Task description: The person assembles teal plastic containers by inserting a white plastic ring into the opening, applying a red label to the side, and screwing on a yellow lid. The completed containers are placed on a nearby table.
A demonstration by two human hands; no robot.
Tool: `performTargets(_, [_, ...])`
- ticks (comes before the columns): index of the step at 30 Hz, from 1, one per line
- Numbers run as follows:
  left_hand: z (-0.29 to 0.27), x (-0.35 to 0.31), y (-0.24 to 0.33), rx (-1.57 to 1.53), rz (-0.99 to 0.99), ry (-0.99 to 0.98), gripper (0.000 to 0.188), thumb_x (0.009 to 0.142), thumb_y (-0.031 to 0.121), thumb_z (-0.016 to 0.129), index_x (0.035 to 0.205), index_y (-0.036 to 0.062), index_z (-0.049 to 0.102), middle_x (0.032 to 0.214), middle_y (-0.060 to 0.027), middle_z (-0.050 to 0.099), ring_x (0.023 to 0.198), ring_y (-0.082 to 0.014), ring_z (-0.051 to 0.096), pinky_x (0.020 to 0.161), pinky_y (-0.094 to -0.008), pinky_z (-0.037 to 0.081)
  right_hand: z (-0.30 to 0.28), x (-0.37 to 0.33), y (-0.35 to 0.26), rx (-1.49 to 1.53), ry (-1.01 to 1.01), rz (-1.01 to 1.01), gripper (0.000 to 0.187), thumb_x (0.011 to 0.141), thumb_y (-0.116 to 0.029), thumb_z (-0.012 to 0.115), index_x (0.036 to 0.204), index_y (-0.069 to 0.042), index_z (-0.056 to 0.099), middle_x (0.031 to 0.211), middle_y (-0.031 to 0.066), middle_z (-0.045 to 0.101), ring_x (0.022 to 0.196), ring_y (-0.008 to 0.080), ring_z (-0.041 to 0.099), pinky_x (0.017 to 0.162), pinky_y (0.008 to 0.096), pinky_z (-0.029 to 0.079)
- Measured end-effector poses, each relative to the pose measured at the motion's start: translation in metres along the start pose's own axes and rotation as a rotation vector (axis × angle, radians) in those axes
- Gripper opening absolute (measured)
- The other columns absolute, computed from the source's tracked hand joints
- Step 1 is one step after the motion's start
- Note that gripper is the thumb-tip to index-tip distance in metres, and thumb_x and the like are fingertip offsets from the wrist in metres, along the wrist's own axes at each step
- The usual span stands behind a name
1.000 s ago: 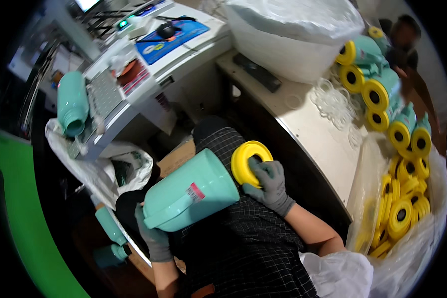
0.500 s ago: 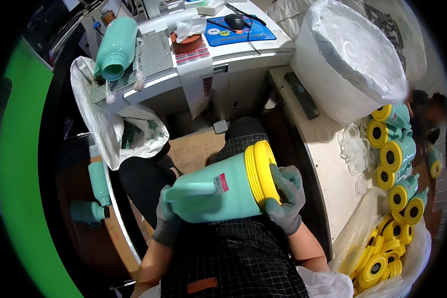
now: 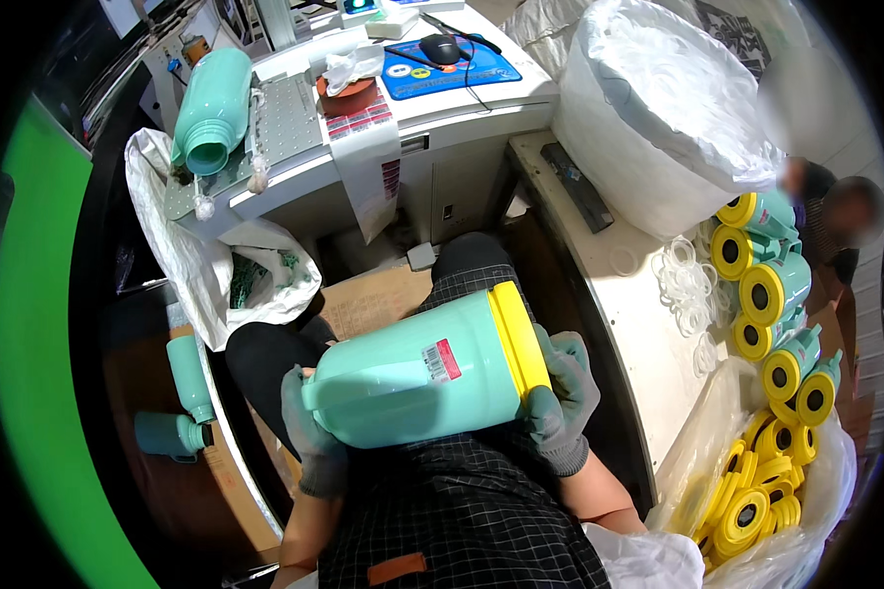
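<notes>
A mint-green jug (image 3: pixel 393 393) with a side handle and a red-and-white label lies on its side across my lap. Its yellow lid (image 3: pixel 519 339) faces right and sits against the jug's mouth. My left hand (image 3: pixel 312 432), in a grey glove, cups the jug's base, partly hidden behind it. At the other end, my gloved right hand (image 3: pixel 564 393) grips the lid, thumb on its near side and fingers over its outer face.
Right, a bench (image 3: pixel 614 294) holds white rings (image 3: pixel 686 294), lidded jugs (image 3: pixel 771 290) and a large white bag (image 3: pixel 648 147). A bag of yellow lids (image 3: pixel 746 520) stands near right. Ahead, a desk (image 3: pixel 471 103) bears an unlidded jug (image 3: pixel 213 113). Another person (image 3: pixel 845 221) is far right.
The yellow lid sits closer to the jug's body, with less of its ridged side showing. The jug has shifted slightly left and turned a little. Both hands keep their hold.
</notes>
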State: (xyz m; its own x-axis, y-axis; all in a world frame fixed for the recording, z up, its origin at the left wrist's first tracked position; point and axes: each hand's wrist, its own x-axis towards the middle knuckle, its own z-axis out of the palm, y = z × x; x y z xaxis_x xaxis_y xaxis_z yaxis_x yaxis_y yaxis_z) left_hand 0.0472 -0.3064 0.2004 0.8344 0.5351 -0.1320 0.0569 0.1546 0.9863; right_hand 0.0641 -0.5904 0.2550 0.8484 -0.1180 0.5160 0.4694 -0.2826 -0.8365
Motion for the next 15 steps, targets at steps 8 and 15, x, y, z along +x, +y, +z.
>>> performTargets(8, [-0.002, 0.01, 0.016, 0.234, 0.263, -0.027, 0.03, 0.111, 0.028, 0.04, 0.104, 0.0058, 0.059, 0.098, -0.0032, 0.062, 0.087, -0.0116, 0.059, 0.083, -0.0272, 0.049, -0.003, -0.008, 0.008, 0.107, 0.114, 0.102, 0.057, 0.095, -0.046, 0.07, 0.119, 0.006, 0.065, 0.103, 0.0123, 0.059, 0.092, 0.0192, 0.057, 0.08, 0.0319, 0.048])
performTargets(15, [-0.008, 0.031, 0.005, 0.174, 0.314, -0.251, 0.033, 0.11, 0.022, 0.043, 0.133, 0.0002, 0.053, 0.116, -0.0054, 0.06, 0.106, -0.0144, 0.06, 0.095, -0.0286, 0.05, -0.05, 0.029, -0.014, 0.538, 0.125, 0.265, 0.09, 0.096, -0.074, 0.045, 0.151, -0.004, 0.037, 0.148, 0.0124, 0.04, 0.136, 0.0241, 0.035, 0.115, 0.0423, 0.028])
